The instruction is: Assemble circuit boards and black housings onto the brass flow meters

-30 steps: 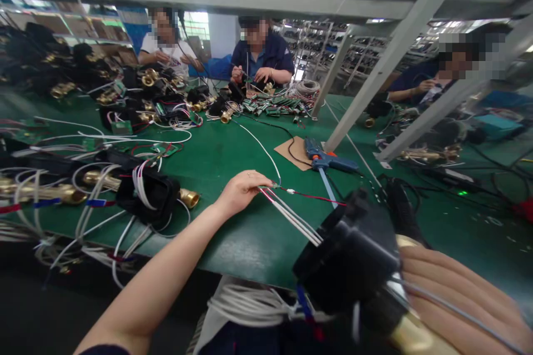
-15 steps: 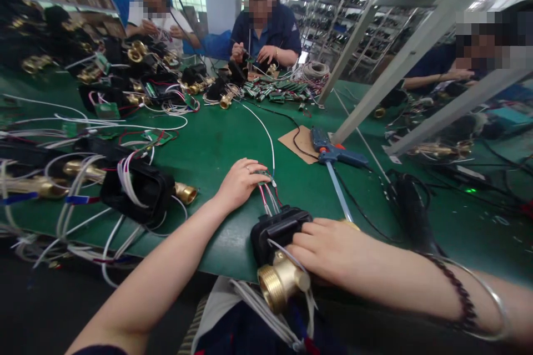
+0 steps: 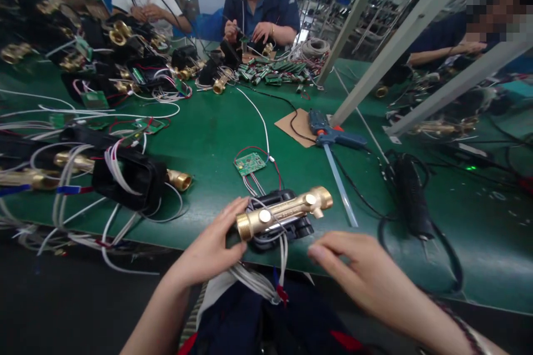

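Brass pipe (image 3: 292, 209) is lying crosswise, right end angling away; left hand (image 3: 208, 248) is sitting nearer, spreading around the threaded end, right hand (image 3: 358, 266) hovering apart, empty, loosely curling.

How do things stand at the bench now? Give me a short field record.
Left hand: at the brass pipe's threaded end; grip unclear
Right hand: apart from the pipe, fingers loosely bent
Pipe: above the black housing
Circuit board: flat on green bench, wires running toward housing
Glue gun: beside cardboard
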Action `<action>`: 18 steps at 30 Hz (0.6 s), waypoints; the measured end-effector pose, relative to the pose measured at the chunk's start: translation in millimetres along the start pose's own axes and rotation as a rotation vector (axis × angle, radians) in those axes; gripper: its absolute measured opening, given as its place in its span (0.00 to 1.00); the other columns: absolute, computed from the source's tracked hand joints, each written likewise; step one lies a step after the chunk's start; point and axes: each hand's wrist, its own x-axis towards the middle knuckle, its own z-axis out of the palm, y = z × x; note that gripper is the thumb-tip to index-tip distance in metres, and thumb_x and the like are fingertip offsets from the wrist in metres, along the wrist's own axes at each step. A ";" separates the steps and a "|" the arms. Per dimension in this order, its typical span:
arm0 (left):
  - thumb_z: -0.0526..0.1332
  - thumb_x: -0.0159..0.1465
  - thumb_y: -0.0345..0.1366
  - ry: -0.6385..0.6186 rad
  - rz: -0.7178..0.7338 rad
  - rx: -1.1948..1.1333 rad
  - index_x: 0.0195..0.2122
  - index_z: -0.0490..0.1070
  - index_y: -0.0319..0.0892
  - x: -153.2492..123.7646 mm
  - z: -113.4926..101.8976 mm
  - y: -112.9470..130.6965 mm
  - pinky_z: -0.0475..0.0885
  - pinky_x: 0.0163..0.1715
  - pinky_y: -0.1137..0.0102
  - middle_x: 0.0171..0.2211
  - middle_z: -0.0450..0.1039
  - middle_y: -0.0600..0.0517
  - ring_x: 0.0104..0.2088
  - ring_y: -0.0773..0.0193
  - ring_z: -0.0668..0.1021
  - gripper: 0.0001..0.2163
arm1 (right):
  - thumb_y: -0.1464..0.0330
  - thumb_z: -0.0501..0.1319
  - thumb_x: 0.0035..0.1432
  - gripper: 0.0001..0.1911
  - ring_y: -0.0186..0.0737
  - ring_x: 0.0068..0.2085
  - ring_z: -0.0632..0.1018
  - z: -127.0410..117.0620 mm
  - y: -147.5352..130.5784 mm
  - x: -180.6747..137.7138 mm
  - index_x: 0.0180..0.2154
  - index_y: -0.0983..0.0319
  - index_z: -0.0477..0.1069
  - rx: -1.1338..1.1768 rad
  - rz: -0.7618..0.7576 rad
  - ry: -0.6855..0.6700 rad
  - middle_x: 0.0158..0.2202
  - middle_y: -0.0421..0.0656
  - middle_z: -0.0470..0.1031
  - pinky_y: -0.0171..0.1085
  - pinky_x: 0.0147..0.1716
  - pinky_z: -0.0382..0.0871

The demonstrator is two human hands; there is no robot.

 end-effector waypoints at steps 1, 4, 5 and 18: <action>0.62 0.54 0.31 -0.002 -0.023 -0.029 0.64 0.47 0.47 -7.2 7.7 3.0 0.59 0.60 0.52 0.63 0.53 0.44 0.63 0.52 0.58 0.37 | 0.65 0.51 0.65 0.18 0.32 0.23 0.69 13.9 0.0 -3.4 0.24 0.62 0.67 0.119 0.088 -0.087 0.22 0.38 0.70 0.31 0.23 0.60; 0.66 0.51 0.36 0.122 -0.081 -0.036 0.64 0.45 0.45 -11.9 28.5 9.7 0.57 0.60 0.49 0.63 0.52 0.41 0.63 0.48 0.57 0.41 | 0.57 0.53 0.61 0.18 0.35 0.27 0.71 52.9 1.8 -3.9 0.29 0.64 0.69 0.510 0.298 -0.140 0.26 0.42 0.72 0.32 0.27 0.64; 0.66 0.52 0.37 0.164 -0.093 -0.042 0.64 0.47 0.45 -10.3 33.2 11.0 0.57 0.60 0.49 0.63 0.54 0.41 0.63 0.48 0.58 0.41 | 0.54 0.53 0.60 0.19 0.36 0.28 0.72 61.6 3.1 -3.0 0.29 0.64 0.68 0.623 0.353 -0.098 0.26 0.42 0.72 0.33 0.28 0.65; 0.68 0.48 0.35 0.393 -0.011 -0.018 0.55 0.60 0.47 10.3 57.7 28.9 0.65 0.55 0.56 0.55 0.63 0.45 0.56 0.51 0.67 0.31 | 0.42 0.55 0.49 0.28 0.23 0.10 0.51 65.2 11.4 10.5 0.24 0.62 0.59 1.004 0.606 -0.168 0.09 0.27 0.49 0.26 0.10 0.55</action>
